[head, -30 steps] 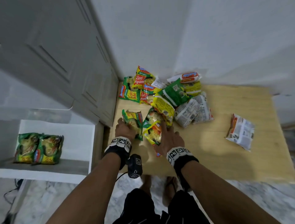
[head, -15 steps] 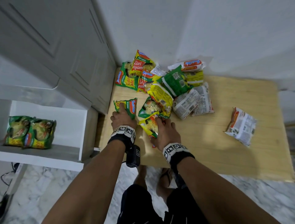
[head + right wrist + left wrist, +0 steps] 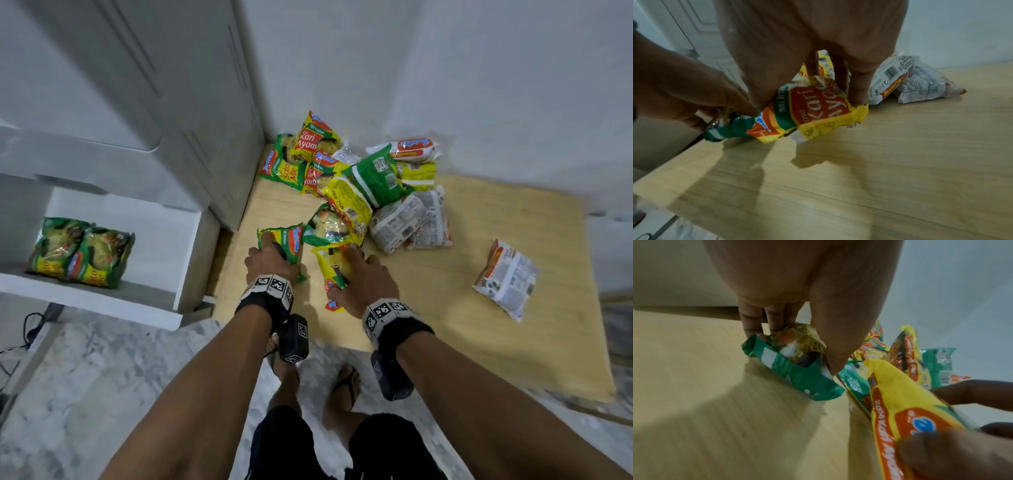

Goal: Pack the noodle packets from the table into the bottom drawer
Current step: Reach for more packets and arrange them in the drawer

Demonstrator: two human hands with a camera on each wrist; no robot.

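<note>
My left hand (image 3: 270, 255) grips a green noodle packet (image 3: 286, 238) near the wooden table's left edge; the left wrist view shows fingers and thumb pinching the green noodle packet (image 3: 797, 369). My right hand (image 3: 359, 274) grips a yellow noodle packet (image 3: 330, 269), seen close as the yellow noodle packet (image 3: 818, 110) with red "Kari Ayam" print. Both packets look lifted slightly off the table (image 3: 428, 308). A pile of several packets (image 3: 359, 185) lies behind them. The open white drawer (image 3: 102, 301) at lower left holds two green packets (image 3: 80, 251).
A lone white packet (image 3: 507, 282) lies on the table's right side. Grey cabinet doors (image 3: 154, 102) rise left of the table, white walls behind it. Marble floor and my sandalled feet (image 3: 342, 387) are below. A cable (image 3: 30, 325) lies on the floor at far left.
Both hands have closed on their packets and drawn them a little away from the pile toward me. The head view has shifted, showing more of the drawer.
</note>
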